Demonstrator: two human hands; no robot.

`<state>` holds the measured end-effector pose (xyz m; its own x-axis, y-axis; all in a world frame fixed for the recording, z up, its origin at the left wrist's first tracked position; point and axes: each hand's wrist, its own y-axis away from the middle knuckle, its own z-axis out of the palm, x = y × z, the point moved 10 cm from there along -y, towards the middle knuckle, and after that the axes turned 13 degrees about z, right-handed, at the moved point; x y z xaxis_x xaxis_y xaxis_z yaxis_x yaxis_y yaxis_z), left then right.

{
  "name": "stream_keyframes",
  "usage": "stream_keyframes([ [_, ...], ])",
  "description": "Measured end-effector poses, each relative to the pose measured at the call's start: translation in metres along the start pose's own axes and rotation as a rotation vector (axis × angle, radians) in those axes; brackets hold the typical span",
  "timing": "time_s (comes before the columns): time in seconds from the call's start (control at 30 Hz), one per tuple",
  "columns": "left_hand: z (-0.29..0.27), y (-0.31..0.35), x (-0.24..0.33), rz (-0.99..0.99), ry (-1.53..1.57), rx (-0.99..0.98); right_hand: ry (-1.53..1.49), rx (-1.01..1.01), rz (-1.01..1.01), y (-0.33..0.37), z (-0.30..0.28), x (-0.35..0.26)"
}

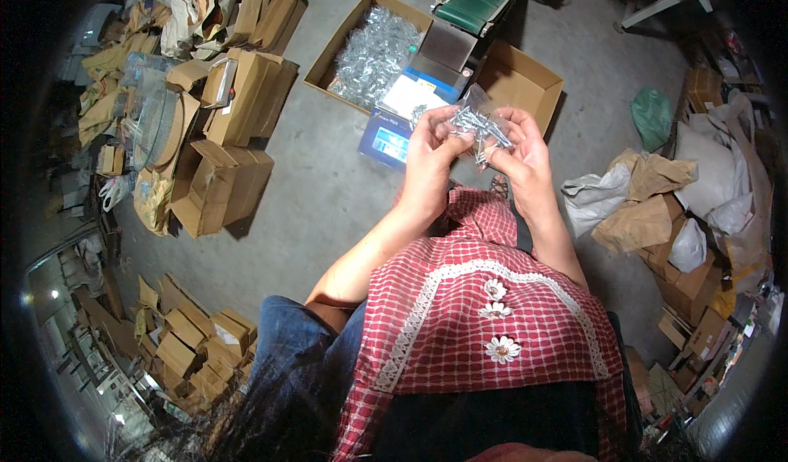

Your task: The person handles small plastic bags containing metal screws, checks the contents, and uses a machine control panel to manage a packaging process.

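Observation:
In front of my apron, both hands hold up a small clear plastic bag of silvery screws (474, 124). My left hand (431, 151) has its fingers curled round the bag's left side, thumb pressed on top. On the other side my right hand (527, 154) grips it the same way, thumb near the lower screws. The bag's top edge (474, 95) sticks up between the hands. Behind them stands an open carton (318, 74) heaped with similar clear bags of metal parts (373, 51). A blue box (382, 140) sits just left of my left hand.
A machine with a green conveyor belt (478, 2) and a blue-and-white front (423, 92) stands ahead. Right of it is an open brown carton (525, 76). Cardboard boxes (222, 187) are piled at left, sacks (636, 203) at right, on grey concrete floor (320, 158).

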<state>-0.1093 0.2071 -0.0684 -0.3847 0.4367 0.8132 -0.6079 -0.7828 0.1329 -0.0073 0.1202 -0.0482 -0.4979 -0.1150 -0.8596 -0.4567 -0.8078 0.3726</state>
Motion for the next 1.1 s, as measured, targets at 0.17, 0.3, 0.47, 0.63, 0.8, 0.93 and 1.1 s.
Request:
stream_keyframes([
  [0.17, 0.003, -0.001, -0.002, -0.001, -0.034, 0.016, 0.009, 0.001, -0.005, -0.001, -0.002, 0.001],
  [0.3, 0.011, 0.0, 0.0, -0.01, 0.0, 0.007, 0.013, 0.014, -0.002, 0.001, -0.001, 0.0],
  [0.47, 0.008, -0.002, -0.006, -0.034, 0.005, 0.009, 0.01, 0.008, 0.03, 0.001, -0.002, 0.005],
  [0.63, 0.005, -0.003, -0.013, -0.049, -0.003, -0.018, -0.011, 0.019, 0.032, 0.002, -0.004, 0.006],
  [0.8, 0.009, -0.005, -0.005, -0.023, -0.039, 0.0, -0.062, 0.059, 0.019, 0.004, -0.011, -0.002],
  [0.93, 0.013, -0.007, 0.001, -0.001, -0.004, -0.009, -0.058, 0.043, 0.008, 0.003, -0.011, -0.004],
  [1.1, 0.019, -0.005, 0.007, -0.007, 0.017, -0.004, -0.045, 0.032, 0.026, 0.004, -0.011, 0.001],
])
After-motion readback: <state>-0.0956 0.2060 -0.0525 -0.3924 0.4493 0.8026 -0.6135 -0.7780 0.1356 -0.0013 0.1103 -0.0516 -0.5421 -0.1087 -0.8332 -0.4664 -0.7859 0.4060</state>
